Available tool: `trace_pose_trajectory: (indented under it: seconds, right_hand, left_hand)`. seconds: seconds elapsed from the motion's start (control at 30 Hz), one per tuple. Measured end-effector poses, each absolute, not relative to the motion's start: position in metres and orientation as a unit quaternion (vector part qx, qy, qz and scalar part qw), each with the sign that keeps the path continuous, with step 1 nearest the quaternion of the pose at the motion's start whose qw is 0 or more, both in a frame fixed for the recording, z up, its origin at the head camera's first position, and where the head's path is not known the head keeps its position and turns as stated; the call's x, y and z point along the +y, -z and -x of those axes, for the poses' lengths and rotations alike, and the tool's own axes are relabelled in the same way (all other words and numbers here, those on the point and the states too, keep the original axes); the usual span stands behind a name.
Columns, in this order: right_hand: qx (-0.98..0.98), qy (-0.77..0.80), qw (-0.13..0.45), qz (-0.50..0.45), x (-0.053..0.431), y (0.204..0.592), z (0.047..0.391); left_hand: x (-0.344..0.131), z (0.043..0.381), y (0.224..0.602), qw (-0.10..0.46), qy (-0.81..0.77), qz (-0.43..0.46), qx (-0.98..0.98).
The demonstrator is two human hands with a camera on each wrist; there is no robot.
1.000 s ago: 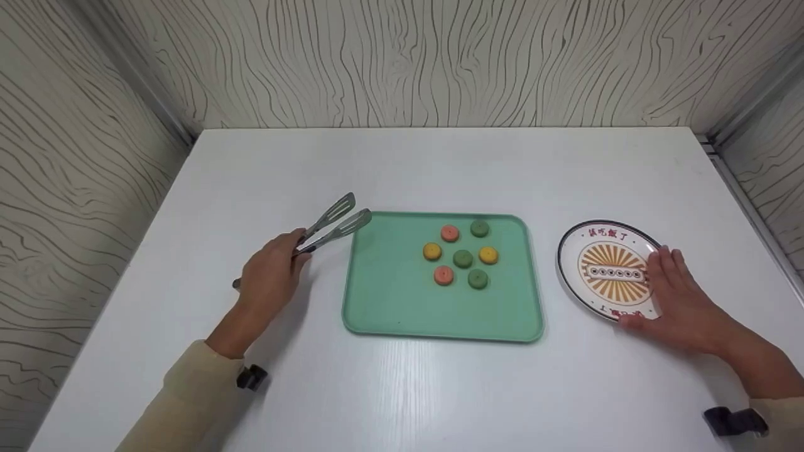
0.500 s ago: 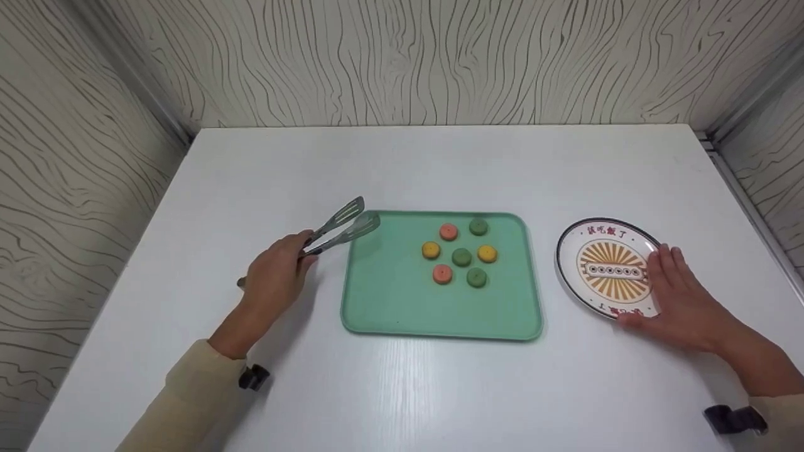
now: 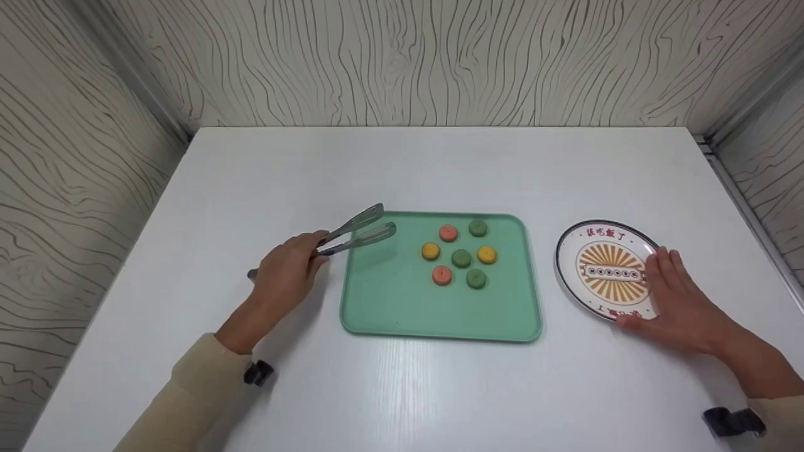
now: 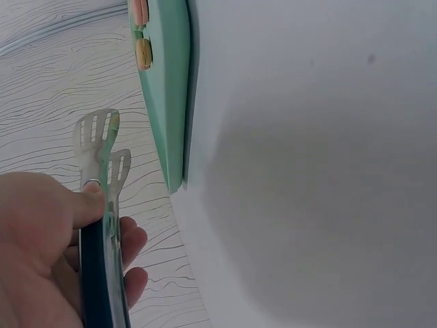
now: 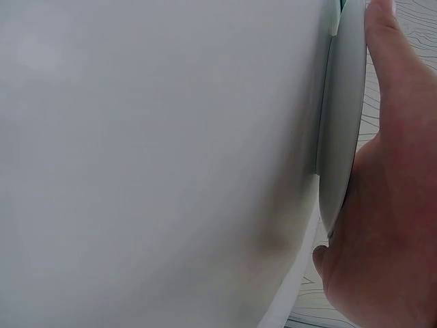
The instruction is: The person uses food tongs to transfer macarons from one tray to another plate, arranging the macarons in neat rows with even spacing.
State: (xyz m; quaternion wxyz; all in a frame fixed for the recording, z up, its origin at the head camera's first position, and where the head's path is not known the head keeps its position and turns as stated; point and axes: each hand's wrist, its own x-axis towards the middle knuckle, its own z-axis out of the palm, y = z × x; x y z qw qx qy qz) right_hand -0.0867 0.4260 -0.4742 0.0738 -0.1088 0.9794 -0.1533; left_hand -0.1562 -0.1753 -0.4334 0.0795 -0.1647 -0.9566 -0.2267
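Observation:
In the head view my left hand [image 3: 286,271] grips a pair of tongs [image 3: 361,231] with slotted metal ends. The tongs' arms stand apart, and their ends reach over the left part of the green tray [image 3: 389,307]. The left wrist view shows thumb and fingers around the dark handle of the tongs [image 4: 94,273]. Several macarons sit on the tray's right half, among them a pink macaron [image 3: 441,275], a yellow macaron [image 3: 430,251] and a green macaron [image 3: 461,258]. At the right, my right hand [image 3: 684,307] rests with straight fingers and spread thumb against the rim of a round plate [image 3: 570,263].
The tray and plate stand on a white table [image 3: 402,395], with a gap between them. A wall with a wood-grain pattern [image 3: 402,63] closes off the back, and similar panels stand at both sides.
My left hand has moved right with the tongs, bringing their ends from beside the tray to over its left part. The right hand and the plate stay in place.

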Motion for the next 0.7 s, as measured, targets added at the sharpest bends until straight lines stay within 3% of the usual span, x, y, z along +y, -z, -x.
trace_pose_trajectory:
  seconds: [0.7]
  right_hand:
    - [0.979, 0.15, 0.068, 0.122, 0.43, 0.477, 0.087]
  left_hand:
    - [-0.17, 0.174, 0.437, 0.054, 0.244, 0.237, -0.939]
